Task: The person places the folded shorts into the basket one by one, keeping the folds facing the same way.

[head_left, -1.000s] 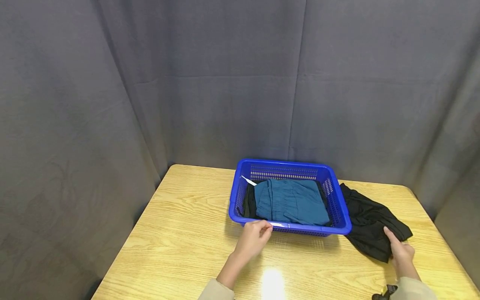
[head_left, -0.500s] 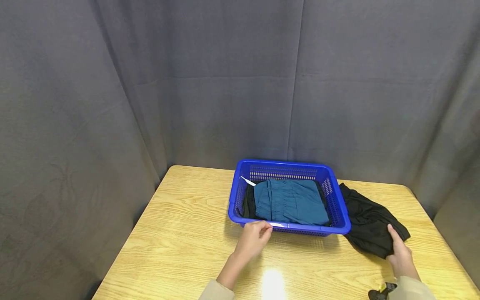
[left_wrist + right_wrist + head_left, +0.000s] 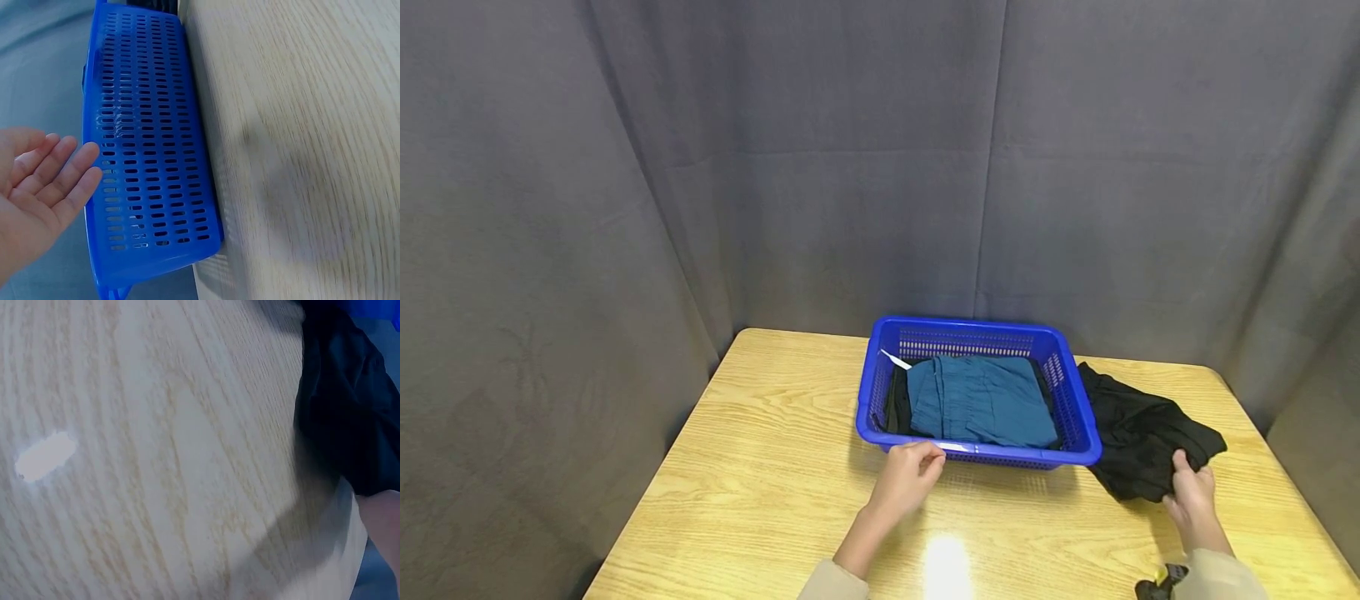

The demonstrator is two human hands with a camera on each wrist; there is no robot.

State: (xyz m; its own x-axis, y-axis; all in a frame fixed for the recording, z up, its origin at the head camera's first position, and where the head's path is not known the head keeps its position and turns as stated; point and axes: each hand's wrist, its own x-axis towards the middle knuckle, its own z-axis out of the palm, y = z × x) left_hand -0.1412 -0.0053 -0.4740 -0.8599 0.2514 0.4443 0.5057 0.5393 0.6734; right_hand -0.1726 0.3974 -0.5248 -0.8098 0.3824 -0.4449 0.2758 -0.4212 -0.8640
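In the head view, a blue plastic basket (image 3: 1045, 457) with slotted walls stands at the back of the table. Folded teal elastic-waist clothing (image 3: 985, 400) lies on top of darker cloth inside it. My left hand (image 3: 904, 479) is at the basket's front rim; in the left wrist view its fingers (image 3: 74, 170) are loosely bent beside the rim and hold nothing. To the basket's right lies a crumpled black garment (image 3: 1138, 433), its exact kind unclear. My right hand (image 3: 1193, 496) grips its near right edge, thumb on top, other fingers mostly hidden.
The wooden table (image 3: 760, 467) extends left and in front of the basket. A grey curtain (image 3: 865, 208) hangs behind and on both sides. A small white tag (image 3: 895, 360) sticks up in the basket's left end. A black device (image 3: 1159, 583) is at the right wrist.
The right hand has shifted slightly and lifted the black garment's near edge, which is bunched and farther from the table's front. The left hand and the basket have stayed put.
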